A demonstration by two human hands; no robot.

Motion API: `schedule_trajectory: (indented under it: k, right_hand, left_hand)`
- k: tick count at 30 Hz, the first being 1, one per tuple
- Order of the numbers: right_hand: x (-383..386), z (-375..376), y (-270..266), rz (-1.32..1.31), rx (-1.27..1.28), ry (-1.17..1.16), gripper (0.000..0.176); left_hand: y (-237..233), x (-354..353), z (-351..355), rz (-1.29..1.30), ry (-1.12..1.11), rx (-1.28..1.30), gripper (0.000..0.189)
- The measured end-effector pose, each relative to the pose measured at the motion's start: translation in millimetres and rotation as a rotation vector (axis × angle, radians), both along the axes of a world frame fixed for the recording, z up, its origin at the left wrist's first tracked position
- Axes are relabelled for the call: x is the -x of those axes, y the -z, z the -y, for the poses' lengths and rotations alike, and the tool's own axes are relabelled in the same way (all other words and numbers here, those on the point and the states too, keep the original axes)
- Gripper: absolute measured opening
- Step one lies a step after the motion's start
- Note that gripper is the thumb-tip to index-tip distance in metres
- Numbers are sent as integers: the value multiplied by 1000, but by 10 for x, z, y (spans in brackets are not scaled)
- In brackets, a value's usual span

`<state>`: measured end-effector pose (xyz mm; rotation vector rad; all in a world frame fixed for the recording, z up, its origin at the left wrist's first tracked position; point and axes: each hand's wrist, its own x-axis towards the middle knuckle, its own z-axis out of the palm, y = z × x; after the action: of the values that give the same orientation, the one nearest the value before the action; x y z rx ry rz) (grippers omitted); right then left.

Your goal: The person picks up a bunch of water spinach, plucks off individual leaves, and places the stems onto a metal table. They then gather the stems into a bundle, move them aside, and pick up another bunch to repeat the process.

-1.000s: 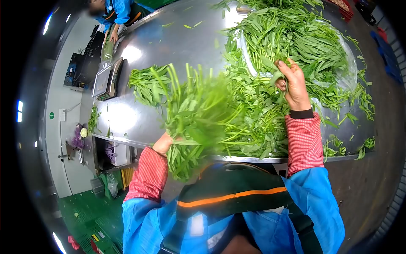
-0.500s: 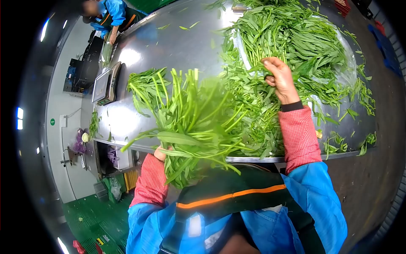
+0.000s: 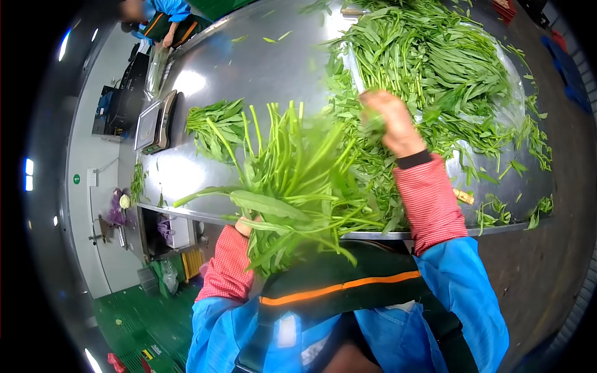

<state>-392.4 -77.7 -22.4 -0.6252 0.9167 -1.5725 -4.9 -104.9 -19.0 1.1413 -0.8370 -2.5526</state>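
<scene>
A large bunch of long-stemmed leafy greens [image 3: 286, 180] fans out over the table's front edge, its cut stems pointing up. Beneath its left side is my left hand [image 3: 247, 225], closed round the bunch and mostly hidden by leaves. My right hand [image 3: 393, 122], blurred, is closed in a pinch above the loose greens, with a blurred green bit at its fingertips. Behind it lies the big heap of greens [image 3: 435, 68] on clear plastic. A smaller bundle [image 3: 217, 127] rests on the metal table [image 3: 249, 68], left of the held bunch.
A scale [image 3: 155, 124] stands at the table's left. At the far left corner another person [image 3: 169, 22] holds clear plastic. A yellowish handle [image 3: 463, 196] lies near the front right edge. Below left are green crates [image 3: 143, 323].
My right hand has moved left, toward the held bunch. The held bunch has shifted slightly right. The yellowish handle shows more fully. The other person has shifted at the far corner.
</scene>
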Motion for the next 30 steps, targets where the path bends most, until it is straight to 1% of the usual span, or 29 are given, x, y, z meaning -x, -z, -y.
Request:
schedule_trajectory:
  k: [1, 2, 4, 6, 7, 8, 10, 11, 12, 13, 14, 15, 16, 17, 18, 20, 22, 24, 25, 26, 28, 29, 30]
  right_hand:
    - [188, -29, 111, 159, 31, 108, 26]
    - [378, -127, 149, 226, 86, 61, 27]
    - [455, -275, 52, 167, 112, 90, 29]
    - [398, -324, -70, -265, 37, -317, 37]
    - [152, -283, -59, -461, 169, -269, 40]
    - [-23, -319, -128, -461, 97, -315, 37]
    - [-298, -265, -236, -859, 160, -263, 35]
    - [-351, -236, -248, -902, 132, -301, 33]
    - [-371, -203, -234, -944, 106, -340, 32]
    - [-353, -178, -139, -854, 154, -71, 29]
    - [-231, -207, -256, -711, -1, 64, 31]
    - [-26, -212, -301, -566, -53, 113, 22]
    - [150, -282, -339, -279, -36, 172, 21]
    - [409, -367, -291, -198, 24, 217, 20]
    - [531, -441, -313, -139, 134, 310, 17]
    - [727, -545, -176, 136, 274, 251, 17]
    - [720, -558, 6, -451, -110, -45, 27]
    - [431, -620, 334, -1774, -278, -216, 37]
    - [317, -648, 286, -2063, -312, -80, 42]
    - [259, -599, 216, -1796, -291, 11, 46]
    - [119, -496, 107, -1280, -68, -35, 55]
    - [9, -464, 54, -1135, 33, -82, 54]
    - [-100, -427, -20, -992, 132, -122, 53]
  left_hand:
    - [12, -60, -13, 9, -1, -23, 59]
    - [31, -124, -21, 17, -1, -48, 59]
    - [84, -239, -66, 39, -2, -99, 59]
    - [139, -326, -118, 48, 14, -147, 58]
    - [146, -329, -131, 48, 30, -162, 58]
    - [148, -299, -120, 36, 52, -180, 58]
    - [98, -175, -91, -19, 80, -168, 58]
    - [20, -62, -136, -51, 80, -109, 54]
    - [-32, -25, -143, 9, 88, -45, 52]
    - [-72, -10, -154, 68, 93, 18, 50]
    - [-84, -20, -179, 126, 92, 79, 48]
    - [10, -127, -185, 145, 35, 39, 46]
    - [177, -308, -174, 166, -22, -4, 44]
    - [267, -421, -179, 186, -79, -47, 42]
    - [254, -389, -185, 162, -108, -35, 37]
    - [230, -338, -226, 227, -294, -62, 38]
    - [219, -364, -181, 68, -242, -88, 43]
    - [208, -364, -119, -89, -180, -114, 48]
    - [193, -334, -112, -115, -166, -63, 52]
    - [175, -272, -111, -108, -188, -31, 52]
    - [128, -198, -165, -82, -242, 29, 54]
    - [112, -200, -108, -49, -182, 49, 60]
    - [114, -162, -134, -63, -208, 76, 63]
